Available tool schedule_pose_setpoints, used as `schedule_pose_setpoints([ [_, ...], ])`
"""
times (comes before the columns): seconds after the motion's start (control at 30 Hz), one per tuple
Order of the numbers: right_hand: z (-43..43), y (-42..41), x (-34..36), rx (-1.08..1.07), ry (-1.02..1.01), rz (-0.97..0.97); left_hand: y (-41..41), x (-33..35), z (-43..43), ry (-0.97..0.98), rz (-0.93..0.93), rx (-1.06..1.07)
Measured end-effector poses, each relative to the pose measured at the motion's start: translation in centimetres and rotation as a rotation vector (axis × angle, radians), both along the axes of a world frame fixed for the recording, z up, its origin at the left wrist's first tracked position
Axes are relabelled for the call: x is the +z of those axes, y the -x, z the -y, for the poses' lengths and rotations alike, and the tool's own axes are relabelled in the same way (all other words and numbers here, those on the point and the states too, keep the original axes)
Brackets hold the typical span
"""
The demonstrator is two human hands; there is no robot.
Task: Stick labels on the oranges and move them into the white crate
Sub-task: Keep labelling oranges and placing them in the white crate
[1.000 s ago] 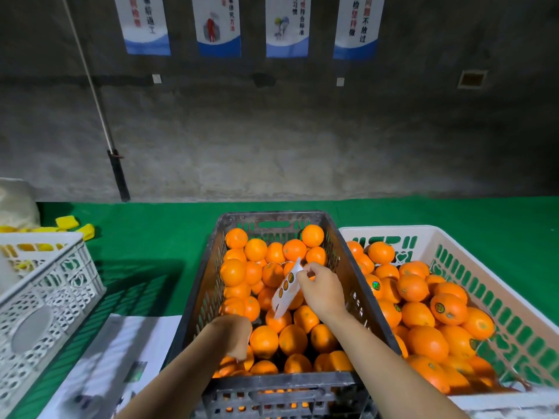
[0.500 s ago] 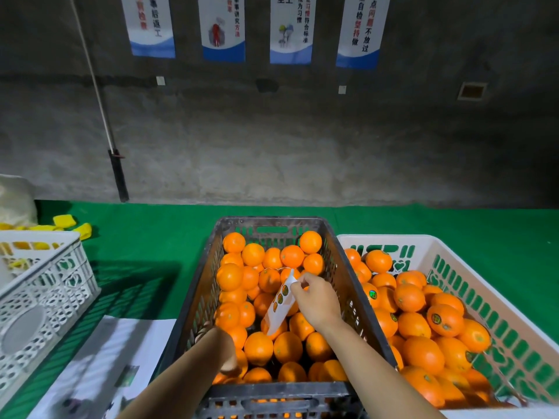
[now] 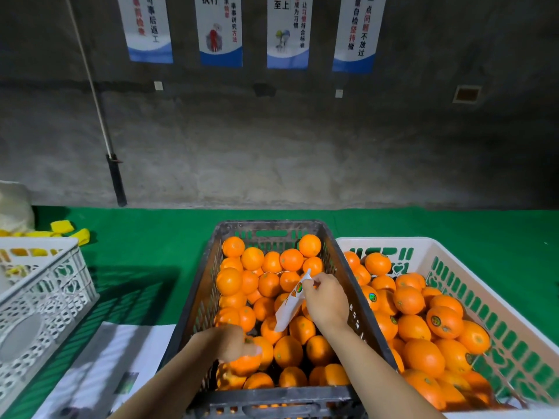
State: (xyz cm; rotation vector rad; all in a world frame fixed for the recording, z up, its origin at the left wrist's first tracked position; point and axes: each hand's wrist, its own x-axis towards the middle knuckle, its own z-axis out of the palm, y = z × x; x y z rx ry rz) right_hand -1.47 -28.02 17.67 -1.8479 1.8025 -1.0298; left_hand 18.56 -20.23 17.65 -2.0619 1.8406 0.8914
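A dark grey crate (image 3: 193, 313) in the middle holds several unlabelled oranges (image 3: 290, 260). To its right stands the white crate (image 3: 393, 241) with green slots, filled with oranges (image 3: 444, 322) that carry round stickers. My right hand (image 3: 328, 300) hovers over the grey crate's middle and pinches a white label strip (image 3: 289, 308) that hangs down to the left. My left hand (image 3: 231, 341) is at the near left of the grey crate, its fingers curled over an orange (image 3: 246, 362); this part is blurred.
Another white lattice crate (image 3: 45, 297) sits at the left on the green table cover. Printed paper sheets (image 3: 121, 355) lie beside the grey crate's near left. Yellow pieces (image 3: 69, 231) lie at the far left. A pole (image 3: 116, 179) leans on the concrete wall.
My left hand has come up from the crate's near corner with an orange under its fingers. My right hand keeps the label strip in about the same place.
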Motion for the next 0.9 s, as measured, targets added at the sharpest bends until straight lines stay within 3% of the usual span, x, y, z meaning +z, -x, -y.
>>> schedule_pose_setpoints([
  [0.07,-0.2,0.1,0.1,-0.011,-0.021,-0.025,0.3,-0.7,0.8,0.148,-0.252,0.166],
  [0.13,-0.2,0.2,0.3,0.005,-0.093,0.019,0.7,-0.5,1.2,0.505,-0.386,0.303],
  [0.2,-0.6,0.0,0.8,0.109,-0.273,0.235,1.1,0.1,1.3,0.783,-0.499,0.382],
  [0.27,-1.3,-0.6,1.3,0.263,-0.435,0.412,0.9,0.2,1.4,0.938,-0.564,0.423],
  [0.4,-2.2,-1.5,2.2,0.487,-0.607,0.56,1.5,0.5,1.4,1.033,-0.606,0.346],
  [0.6,-2.0,-1.7,1.8,0.593,-0.66,0.643,2.5,0.5,1.3,0.953,-0.855,0.321],
  [0.9,-2.2,-2.0,2.3,0.723,-0.913,0.987,2.4,0.8,1.0,1.058,-0.669,0.25],
])
